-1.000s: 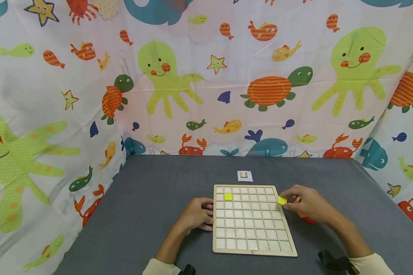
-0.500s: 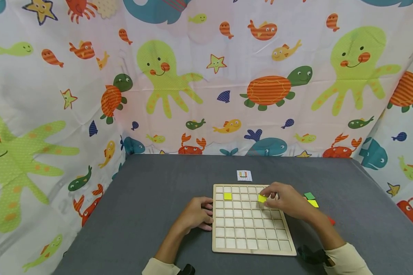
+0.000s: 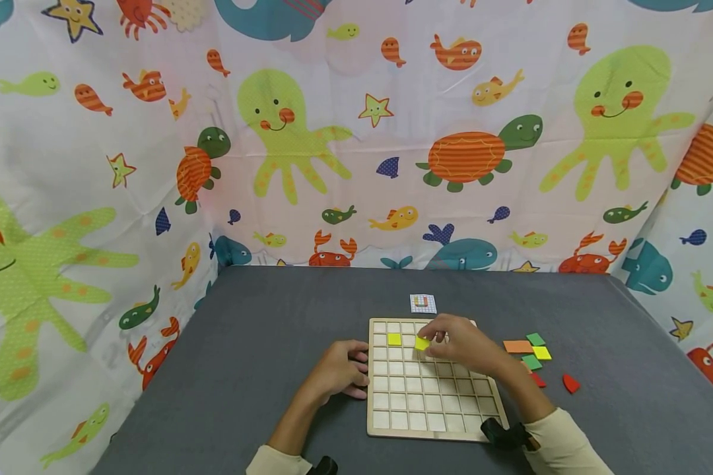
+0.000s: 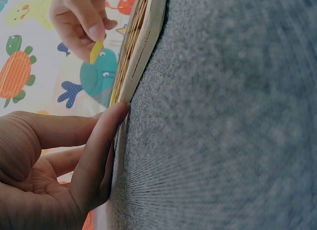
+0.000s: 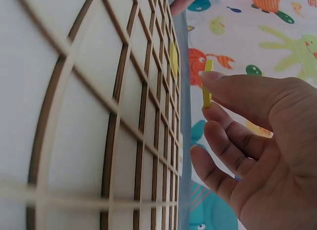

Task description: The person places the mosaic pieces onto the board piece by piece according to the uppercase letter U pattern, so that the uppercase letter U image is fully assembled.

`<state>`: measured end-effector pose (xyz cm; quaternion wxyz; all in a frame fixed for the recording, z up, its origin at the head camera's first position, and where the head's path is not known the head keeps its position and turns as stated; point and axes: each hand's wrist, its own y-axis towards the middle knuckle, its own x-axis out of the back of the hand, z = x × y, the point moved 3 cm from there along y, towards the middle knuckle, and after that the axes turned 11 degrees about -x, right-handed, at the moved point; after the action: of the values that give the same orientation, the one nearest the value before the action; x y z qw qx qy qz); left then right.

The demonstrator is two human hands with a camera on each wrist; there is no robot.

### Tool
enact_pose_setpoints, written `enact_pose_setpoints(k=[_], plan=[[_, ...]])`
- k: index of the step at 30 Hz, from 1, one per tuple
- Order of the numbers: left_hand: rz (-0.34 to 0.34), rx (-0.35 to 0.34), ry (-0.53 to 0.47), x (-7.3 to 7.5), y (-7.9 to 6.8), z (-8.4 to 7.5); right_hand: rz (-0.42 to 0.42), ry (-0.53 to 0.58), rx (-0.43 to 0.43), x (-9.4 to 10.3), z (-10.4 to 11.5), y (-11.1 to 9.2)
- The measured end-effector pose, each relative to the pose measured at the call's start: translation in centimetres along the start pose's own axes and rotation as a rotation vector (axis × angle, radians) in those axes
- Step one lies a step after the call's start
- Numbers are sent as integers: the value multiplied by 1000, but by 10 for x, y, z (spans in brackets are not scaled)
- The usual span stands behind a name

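Observation:
A wooden grid board (image 3: 440,436) of square cells lies on the grey table. One yellow square tile (image 3: 394,339) sits in a cell near its upper left corner. My right hand (image 3: 460,340) pinches another yellow square tile (image 5: 207,84) between thumb and fingertips, above the board's upper rows and a little right of the first tile. In the right wrist view the held tile shows edge-on, apart from the grid. My left hand (image 3: 337,369) rests beside the board's left side, its extended fingers (image 4: 94,156) touching the edge.
Right of the board lie loose tiles: an orange one (image 3: 517,346), green ones (image 3: 535,339), a yellow one (image 3: 542,353) and red pieces (image 3: 571,383). A small printed grid card (image 3: 422,303) lies beyond the board. Curtains with sea animals surround the table.
My right hand has moved left from the board's right edge over its upper rows, carrying the yellow tile. The loose tiles at the right have come into view. My left hand has stayed put.

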<state>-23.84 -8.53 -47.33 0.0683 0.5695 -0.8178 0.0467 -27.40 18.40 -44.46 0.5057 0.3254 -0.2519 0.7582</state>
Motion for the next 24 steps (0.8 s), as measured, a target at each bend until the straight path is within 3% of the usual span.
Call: enact_pose_setpoints(k=[12, 24], plan=[[1, -1, -5, 1, 1, 1, 36, 17, 40, -18, 16, 18], [-7, 0, 4, 0, 1, 0, 66, -42, 65, -30, 20, 28]])
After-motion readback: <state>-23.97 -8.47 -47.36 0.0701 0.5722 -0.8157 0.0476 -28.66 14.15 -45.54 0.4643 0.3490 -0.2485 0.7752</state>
